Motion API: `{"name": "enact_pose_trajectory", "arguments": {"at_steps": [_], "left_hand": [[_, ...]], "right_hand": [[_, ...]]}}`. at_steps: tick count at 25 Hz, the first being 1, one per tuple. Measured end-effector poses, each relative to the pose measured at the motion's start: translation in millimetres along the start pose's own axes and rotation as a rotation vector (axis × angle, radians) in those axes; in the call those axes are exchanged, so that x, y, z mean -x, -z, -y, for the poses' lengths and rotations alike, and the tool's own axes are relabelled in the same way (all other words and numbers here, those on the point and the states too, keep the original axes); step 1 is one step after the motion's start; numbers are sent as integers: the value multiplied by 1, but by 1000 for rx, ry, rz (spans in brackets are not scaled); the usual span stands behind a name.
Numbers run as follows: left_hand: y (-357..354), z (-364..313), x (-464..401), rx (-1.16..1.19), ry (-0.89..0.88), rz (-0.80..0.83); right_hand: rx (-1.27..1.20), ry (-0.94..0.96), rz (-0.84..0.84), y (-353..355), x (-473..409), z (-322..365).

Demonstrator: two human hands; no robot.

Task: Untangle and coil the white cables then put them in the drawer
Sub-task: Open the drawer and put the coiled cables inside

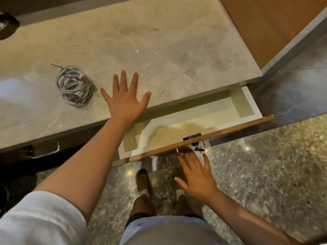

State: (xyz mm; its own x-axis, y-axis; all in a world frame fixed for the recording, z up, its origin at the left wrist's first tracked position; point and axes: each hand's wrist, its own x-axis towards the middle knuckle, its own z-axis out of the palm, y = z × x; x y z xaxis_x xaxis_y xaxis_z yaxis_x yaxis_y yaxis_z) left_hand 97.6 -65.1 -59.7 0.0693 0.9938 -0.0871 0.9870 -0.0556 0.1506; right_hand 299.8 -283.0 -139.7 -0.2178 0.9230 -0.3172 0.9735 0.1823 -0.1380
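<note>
A bundle of coiled white cables (74, 85) with orange-tipped plugs lies on the marble countertop (159, 50), left of centre. My left hand (124, 98) is spread flat above the counter's front edge, just right of the cables and apart from them. Below the counter a drawer (247, 101) stands pulled out, its pale inside showing nothing in it. My right hand (196, 174) hovers with fingers spread just in front of the drawer's wooden front panel (230, 129), by the metal handle (199, 146). It holds nothing.
A second, closed drawer with a metal handle (46, 152) sits under the counter at the left. A dark object (8, 23) stands at the counter's far left corner. My feet (143, 181) stand on the speckled stone floor. A wooden wall panel (265, 23) rises at the right.
</note>
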Motion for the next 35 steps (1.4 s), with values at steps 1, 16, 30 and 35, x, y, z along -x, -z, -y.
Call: {"name": "enact_pose_trajectory", "arguments": {"at_steps": [1, 16, 30, 35], "left_hand": [[-1, 0, 0, -6, 4, -4], [-3, 0, 10, -18, 8, 6], [4, 1, 13, 31, 1, 51], [10, 33, 9, 2, -122, 86]], "right_hand": [[-1, 8, 10, -2, 9, -1], [-72, -20, 203, 21, 48, 4], [-571, 337, -86, 239, -165, 25], [-279, 616, -129, 255, -263, 49]]}}
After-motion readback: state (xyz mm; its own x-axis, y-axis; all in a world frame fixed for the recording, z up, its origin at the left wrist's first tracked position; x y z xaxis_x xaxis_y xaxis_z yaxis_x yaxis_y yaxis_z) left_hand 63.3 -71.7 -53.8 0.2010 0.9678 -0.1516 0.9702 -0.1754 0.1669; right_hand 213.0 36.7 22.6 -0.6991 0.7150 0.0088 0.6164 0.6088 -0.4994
